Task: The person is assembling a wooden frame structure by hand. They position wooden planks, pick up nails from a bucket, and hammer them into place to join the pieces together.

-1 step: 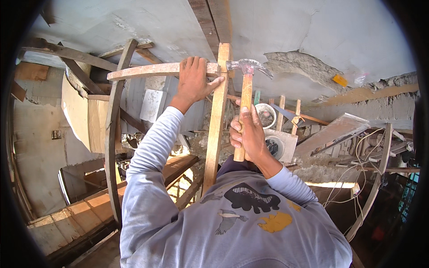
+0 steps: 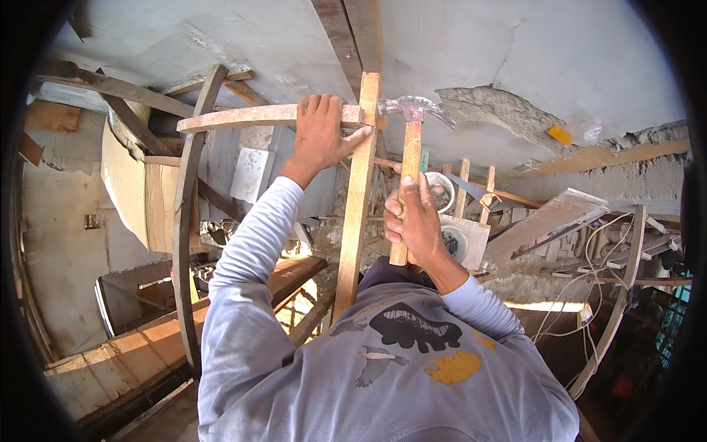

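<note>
Over my head feed I take the post [image 2: 357, 199], the pale upright timber in the middle, as my landmark. The crossbar [image 2: 254, 116] runs out to its left, and the bar's right end meets the post near the top. I see the left hand [image 2: 322, 140] just left of the post, laid over the crossbar: its fingers are pressed nearly together over the far edge, while the thumb sticks out sideways and reaches the post.

To the right of the post I have the hammer [image 2: 410, 162] in the right hand [image 2: 417, 221]. The fingers are curled around the lower handle, and the thumb lies along it. The handle runs roughly alongside the post; the head is level with the joint, its striking face at the post's right edge and its claw pointing away. From here I cannot tell whether face and wood touch.

Well left of the post, a dark slat [image 2: 186, 221] crosses the bar's other end, with a box [image 2: 158, 202] beyond it. Right of the post, just past the hammer, I make out a bucket [image 2: 445, 177]; farther right are a slanted board [image 2: 549, 222] and a loose cable [image 2: 589, 333].
</note>
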A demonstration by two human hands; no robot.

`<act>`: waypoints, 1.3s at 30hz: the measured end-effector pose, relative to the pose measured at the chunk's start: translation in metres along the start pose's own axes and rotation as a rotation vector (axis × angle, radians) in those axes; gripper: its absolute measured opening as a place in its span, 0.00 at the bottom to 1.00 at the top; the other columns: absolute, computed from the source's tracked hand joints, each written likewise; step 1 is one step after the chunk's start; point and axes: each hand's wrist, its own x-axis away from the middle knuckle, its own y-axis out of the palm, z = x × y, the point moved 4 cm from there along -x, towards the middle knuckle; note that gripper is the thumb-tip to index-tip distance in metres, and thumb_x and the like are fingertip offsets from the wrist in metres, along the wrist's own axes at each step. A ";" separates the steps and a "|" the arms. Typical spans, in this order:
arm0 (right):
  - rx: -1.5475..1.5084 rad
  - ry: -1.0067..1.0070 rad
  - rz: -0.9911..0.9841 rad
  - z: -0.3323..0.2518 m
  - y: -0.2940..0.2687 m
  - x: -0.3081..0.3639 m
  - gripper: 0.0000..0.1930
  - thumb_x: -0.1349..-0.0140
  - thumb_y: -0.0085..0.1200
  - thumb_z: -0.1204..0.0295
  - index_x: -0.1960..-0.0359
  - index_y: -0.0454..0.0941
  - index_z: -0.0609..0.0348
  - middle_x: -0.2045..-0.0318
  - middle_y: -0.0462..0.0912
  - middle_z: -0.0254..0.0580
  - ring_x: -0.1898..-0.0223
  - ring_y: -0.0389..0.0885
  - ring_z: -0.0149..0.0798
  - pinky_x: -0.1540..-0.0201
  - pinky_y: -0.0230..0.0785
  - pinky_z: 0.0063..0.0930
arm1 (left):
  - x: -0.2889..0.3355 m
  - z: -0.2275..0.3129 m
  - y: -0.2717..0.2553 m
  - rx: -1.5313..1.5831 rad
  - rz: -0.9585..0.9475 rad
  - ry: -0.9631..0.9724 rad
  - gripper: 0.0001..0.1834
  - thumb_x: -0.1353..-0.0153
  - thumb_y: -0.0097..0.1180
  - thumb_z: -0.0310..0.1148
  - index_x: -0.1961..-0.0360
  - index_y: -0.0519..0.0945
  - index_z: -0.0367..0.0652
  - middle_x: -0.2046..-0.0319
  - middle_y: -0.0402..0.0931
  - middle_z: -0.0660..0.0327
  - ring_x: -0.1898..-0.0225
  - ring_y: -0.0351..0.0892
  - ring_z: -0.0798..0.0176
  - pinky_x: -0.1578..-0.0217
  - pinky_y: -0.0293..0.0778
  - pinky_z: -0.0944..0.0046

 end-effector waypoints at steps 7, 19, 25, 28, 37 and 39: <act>0.274 -0.139 0.152 0.006 -0.039 -0.027 0.17 0.18 0.43 0.62 0.33 0.63 0.50 0.74 0.66 0.27 0.84 0.60 0.21 0.84 0.57 0.22 | 0.006 0.007 0.010 0.009 0.161 0.049 0.19 0.32 0.62 0.46 0.41 0.82 0.64 0.52 0.78 0.62 0.45 0.73 0.54 0.33 0.59 0.42; 0.837 -0.589 0.476 0.015 -0.146 -0.041 0.19 0.24 0.56 0.60 0.44 0.74 0.65 0.62 0.82 0.48 0.61 0.80 0.37 0.56 0.73 0.36 | 0.026 -0.008 0.001 0.173 0.154 0.016 0.26 0.28 0.59 0.48 0.34 0.77 0.49 0.34 0.74 0.54 0.27 0.65 0.47 0.24 0.50 0.37; 1.005 -0.420 0.595 0.000 -0.264 -0.003 0.15 0.24 0.56 0.64 0.47 0.79 0.64 0.64 0.85 0.46 0.63 0.83 0.37 0.57 0.75 0.36 | 0.029 0.024 -0.001 0.099 0.228 -0.067 0.27 0.28 0.61 0.45 0.33 0.76 0.46 0.31 0.70 0.49 0.25 0.62 0.46 0.25 0.53 0.40; 0.935 -0.170 0.683 0.033 -0.297 0.024 0.13 0.26 0.58 0.66 0.50 0.79 0.63 0.64 0.86 0.43 0.65 0.85 0.37 0.58 0.77 0.35 | 0.042 0.062 -0.007 0.192 0.277 -0.133 0.24 0.30 0.64 0.42 0.38 0.77 0.41 0.36 0.74 0.46 0.28 0.65 0.46 0.29 0.59 0.44; 0.544 -0.387 -0.195 0.026 -0.126 0.000 0.33 0.36 0.59 0.78 0.30 0.58 0.66 0.42 0.71 0.68 0.43 0.78 0.67 0.42 0.74 0.52 | 0.084 0.163 0.044 1.337 -0.865 -0.724 0.69 0.55 0.76 0.72 0.25 0.59 0.34 0.28 0.66 0.48 0.28 0.68 0.50 0.26 0.60 0.49; 0.435 -0.151 -0.262 0.022 -0.130 -0.026 0.30 0.35 0.58 0.78 0.34 0.59 0.71 0.47 0.72 0.65 0.44 0.78 0.63 0.44 0.75 0.50 | 0.084 0.158 0.052 1.337 -0.809 -0.589 0.72 0.58 0.80 0.69 0.24 0.58 0.35 0.27 0.63 0.47 0.28 0.68 0.50 0.27 0.61 0.49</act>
